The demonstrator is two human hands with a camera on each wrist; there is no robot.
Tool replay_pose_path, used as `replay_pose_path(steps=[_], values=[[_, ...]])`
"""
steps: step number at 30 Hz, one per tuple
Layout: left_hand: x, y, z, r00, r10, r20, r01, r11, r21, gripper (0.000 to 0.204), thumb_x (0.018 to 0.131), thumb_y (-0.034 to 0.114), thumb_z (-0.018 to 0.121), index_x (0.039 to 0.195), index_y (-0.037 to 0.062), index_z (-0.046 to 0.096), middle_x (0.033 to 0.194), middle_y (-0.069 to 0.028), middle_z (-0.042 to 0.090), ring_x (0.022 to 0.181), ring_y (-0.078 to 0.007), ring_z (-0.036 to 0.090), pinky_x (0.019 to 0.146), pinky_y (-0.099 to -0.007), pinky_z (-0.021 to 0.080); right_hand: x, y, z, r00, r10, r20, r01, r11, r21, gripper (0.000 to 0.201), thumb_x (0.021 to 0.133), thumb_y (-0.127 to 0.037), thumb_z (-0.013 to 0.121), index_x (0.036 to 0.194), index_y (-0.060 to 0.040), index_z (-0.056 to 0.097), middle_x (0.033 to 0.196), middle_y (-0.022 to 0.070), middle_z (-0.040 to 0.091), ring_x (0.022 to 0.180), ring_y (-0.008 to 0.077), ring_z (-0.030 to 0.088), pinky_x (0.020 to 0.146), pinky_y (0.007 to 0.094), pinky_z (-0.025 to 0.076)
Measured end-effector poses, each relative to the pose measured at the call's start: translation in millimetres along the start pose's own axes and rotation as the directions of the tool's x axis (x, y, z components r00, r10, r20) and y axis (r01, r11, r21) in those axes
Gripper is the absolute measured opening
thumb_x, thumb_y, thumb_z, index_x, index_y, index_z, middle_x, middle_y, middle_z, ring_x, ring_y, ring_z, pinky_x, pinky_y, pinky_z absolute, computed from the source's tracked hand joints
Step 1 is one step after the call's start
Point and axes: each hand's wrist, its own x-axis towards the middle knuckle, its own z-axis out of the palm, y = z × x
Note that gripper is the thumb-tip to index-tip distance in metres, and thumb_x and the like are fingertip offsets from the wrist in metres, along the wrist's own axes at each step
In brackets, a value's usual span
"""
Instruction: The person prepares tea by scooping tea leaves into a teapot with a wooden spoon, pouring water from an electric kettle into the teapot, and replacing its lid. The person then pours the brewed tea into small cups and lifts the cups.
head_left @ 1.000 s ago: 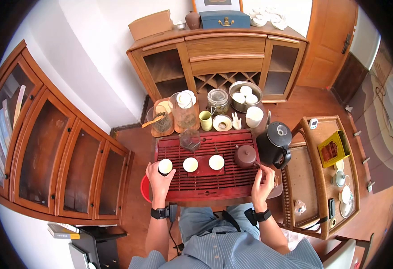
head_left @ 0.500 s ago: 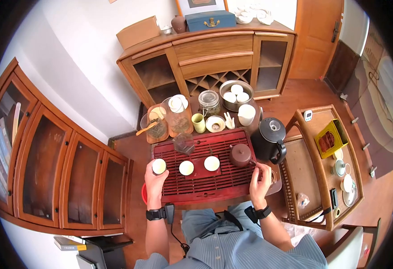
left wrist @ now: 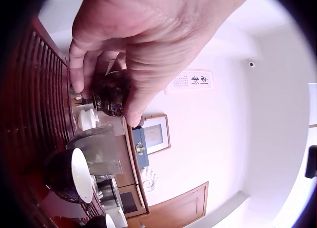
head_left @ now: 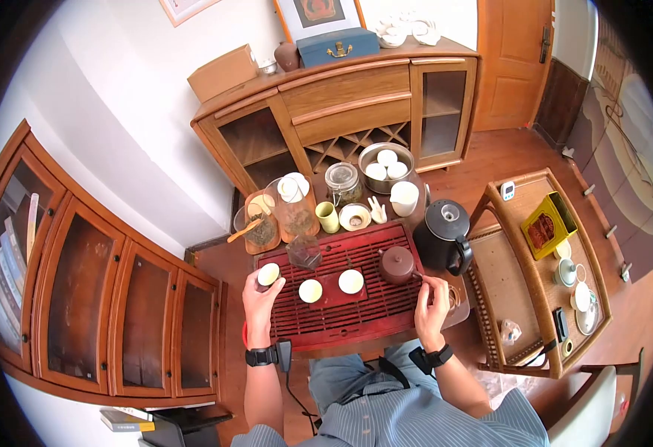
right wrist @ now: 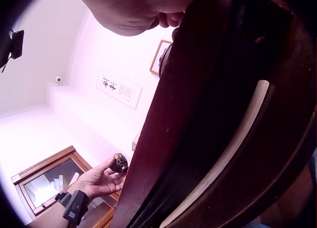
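Note:
My left hand (head_left: 258, 302) grips a small dark, patterned tea cup (left wrist: 114, 92) with a pale inside, fingers on one side and thumb on the other, over the tray's left end. Two more tea cups, the nearer one (head_left: 310, 290) and the middle one (head_left: 350, 281), stand on the slatted red tea tray (head_left: 319, 339). A brown clay teapot (head_left: 396, 265) sits at the tray's right end. By its handle my right hand (head_left: 432, 309) rests at the tray's edge, fingers loosely bent and a gap between thumb and forefinger. The right wrist view mostly hides these fingers behind the edge.
A clear glass pitcher (head_left: 304, 253) stands at the tray's back left. Behind the tray are a lidded jar (head_left: 343, 182), a green cup (head_left: 326, 217), a white pitcher (head_left: 404, 198) and a metal bowl (head_left: 371, 158). A black kettle (head_left: 446, 231) is right of the teapot, beside a rattan cart (head_left: 483, 298).
The head view has shifted and turned slightly. The cup in my left hand now leans a little more. My right hand stays by the teapot's handle; teapot and other cups have kept their places.

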Motion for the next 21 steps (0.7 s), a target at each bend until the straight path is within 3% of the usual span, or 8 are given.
replay_pose_path(steps=[5,7,17,20,21], values=[[14,13,11,0.995,0.087,0.049,-0.089,0.996,0.031,0.049,0.081,0.002,0.079,0.124,-0.0004,0.057,0.114,-0.0063,0.065,0.104,-0.0138,0.062,0.094,-0.0288,0.05,0,3,1,1.0,-0.01,-0.009,0.01,1.0,0.0,0.013,0.092,0.003,0.057,0.103,0.0037,0.062,0.099,0.0171,0.061,0.091,0.0309,0.061,0.082,0.0375,0.049],[18,19,17,0.989,0.126,0.072,-0.131,0.989,0.066,0.05,0.076,0.0,0.081,0.121,-0.0005,0.059,0.108,-0.0057,0.066,0.098,-0.0128,0.063,0.087,-0.0277,0.052,-1,4,1,1.0,-0.011,-0.006,0.011,1.0,-0.007,0.013,0.091,0.003,0.057,0.103,0.0036,0.062,0.099,0.0173,0.061,0.091,0.0313,0.061,0.083,0.0378,0.049],[51,19,21,0.965,0.192,0.178,-0.227,0.953,0.203,0.057,0.073,-0.003,0.08,0.126,-0.0004,0.058,0.11,-0.006,0.066,0.098,-0.0139,0.064,0.088,-0.0282,0.053,0,0,0,1.0,-0.014,-0.023,0.014,1.0,0.002,0.013,0.091,0.003,0.058,0.104,0.0032,0.062,0.099,0.0177,0.06,0.09,0.0323,0.06,0.08,0.0377,0.049],[61,20,20,0.964,0.158,0.213,-0.207,0.951,0.231,0.06,0.07,-0.002,0.08,0.126,0.0005,0.058,0.113,-0.0091,0.065,0.102,-0.0166,0.064,0.09,-0.0296,0.052,0,1,1,1.0,-0.016,-0.025,0.016,1.0,0.005,0.013,0.091,0.003,0.058,0.104,0.003,0.062,0.099,0.0177,0.06,0.09,0.0326,0.06,0.08,0.0382,0.049],[63,22,21,0.953,0.204,0.222,-0.265,0.919,0.291,0.061,0.069,0.0,0.081,0.126,0.0013,0.059,0.114,-0.0111,0.064,0.104,-0.0195,0.064,0.092,-0.0313,0.051,-1,1,1,1.0,-0.016,-0.024,0.016,1.0,0.004,0.014,0.091,0.003,0.058,0.104,0.0029,0.062,0.099,0.0177,0.059,0.09,0.0327,0.06,0.08,0.0384,0.049]])
